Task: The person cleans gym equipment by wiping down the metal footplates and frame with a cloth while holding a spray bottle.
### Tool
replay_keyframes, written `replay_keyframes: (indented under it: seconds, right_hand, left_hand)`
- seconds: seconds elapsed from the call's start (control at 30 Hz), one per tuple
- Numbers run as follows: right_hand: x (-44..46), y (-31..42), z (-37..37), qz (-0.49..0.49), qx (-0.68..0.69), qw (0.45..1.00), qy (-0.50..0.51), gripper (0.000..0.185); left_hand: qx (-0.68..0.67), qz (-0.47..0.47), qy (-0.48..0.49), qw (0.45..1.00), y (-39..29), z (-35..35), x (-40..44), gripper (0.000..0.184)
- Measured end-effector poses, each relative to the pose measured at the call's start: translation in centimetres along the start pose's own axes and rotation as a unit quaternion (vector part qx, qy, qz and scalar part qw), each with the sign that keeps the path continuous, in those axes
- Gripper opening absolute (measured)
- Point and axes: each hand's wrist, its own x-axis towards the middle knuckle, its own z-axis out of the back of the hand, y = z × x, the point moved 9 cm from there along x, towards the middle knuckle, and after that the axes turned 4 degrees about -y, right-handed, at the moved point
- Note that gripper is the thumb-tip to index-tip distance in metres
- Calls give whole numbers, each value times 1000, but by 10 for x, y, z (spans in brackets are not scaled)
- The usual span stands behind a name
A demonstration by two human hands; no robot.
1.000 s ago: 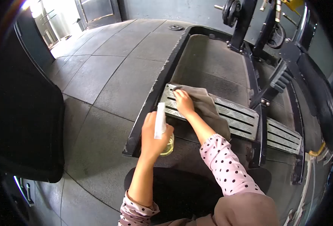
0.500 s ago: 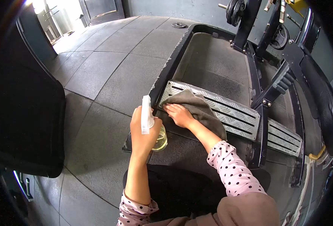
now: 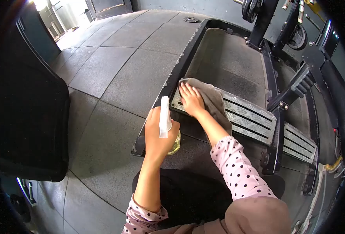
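My left hand (image 3: pixel 158 130) is wrapped round a spray bottle (image 3: pixel 165 117) with a white trigger head; yellowish liquid shows in its clear body below. Held upright, the bottle is beside the black frame's corner. My right hand (image 3: pixel 192 100) lies flat with fingers spread, pressing a grey-brown cloth (image 3: pixel 211 101) onto the left end of a metal tread-patterned foot plate (image 3: pixel 250 117). The cloth drapes over the plate's near edge, under my forearm. Black slots run along the plate.
A black frame rail (image 3: pixel 180 62) borders the machine on the left. Weight plates (image 3: pixel 252 9) hang on posts at the upper right. A black padded seat (image 3: pixel 32 117) fills the left side. A small disc (image 3: pixel 190 19) lies on the tiled floor (image 3: pixel 106 66).
My right hand has slid the cloth up to the plate's far left corner, fingers now spread on top. The view has shifted slightly; my left hand still grips the spray bottle.
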Motion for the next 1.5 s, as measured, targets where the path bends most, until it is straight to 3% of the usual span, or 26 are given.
replay_keyframes:
  seconds: [0.23, 0.4, 0.47, 0.5, 0.63, 0.73, 0.97, 1.03, 1.17, 1.23, 1.5]
  right_hand:
    - [-114, 3, 48, 107, -33, 993, 33, 60]
    - [-212, -107, 109, 2, -108, 990, 85, 76]
    - [-236, -153, 159, -101, -55, 993, 21, 83]
    - [-245, -173, 172, -121, 8, 990, -70, 80]
    - [-241, -192, 150, -156, -88, 982, -56, 58]
    - [-208, -173, 127, -154, -21, 983, -93, 46]
    - [-9, -32, 26, -35, -4, 993, -108, 46]
    - [27, -17, 10, -56, 7, 989, -134, 49]
    - [33, -33, 23, -50, 33, 986, -157, 44]
    - [22, -63, 26, -117, 22, 990, -68, 45]
    - [-99, -199, 106, -216, -73, 970, -86, 41]
  left_hand:
    - [-63, -6, 14, 998, -18, -9, -9, 20]
    - [-14, -18, 33, 999, -13, -12, -12, 24]
    - [-7, -21, 34, 999, -17, -12, -11, 24]
    - [-5, -24, 36, 999, -19, -12, -10, 24]
    - [-42, -10, 29, 999, -18, -9, -7, 21]
    - [-67, -10, 24, 997, -27, -11, -6, 20]
    - [-77, 7, 28, 997, -21, -15, -9, 20]
    - [-73, 16, 40, 996, -23, -17, -10, 21]
    - [-68, 40, 68, 995, -19, -26, -12, 22]
    - [-71, 50, 68, 994, -16, -28, -14, 23]
    - [-58, 57, 90, 993, -10, -28, -19, 35]
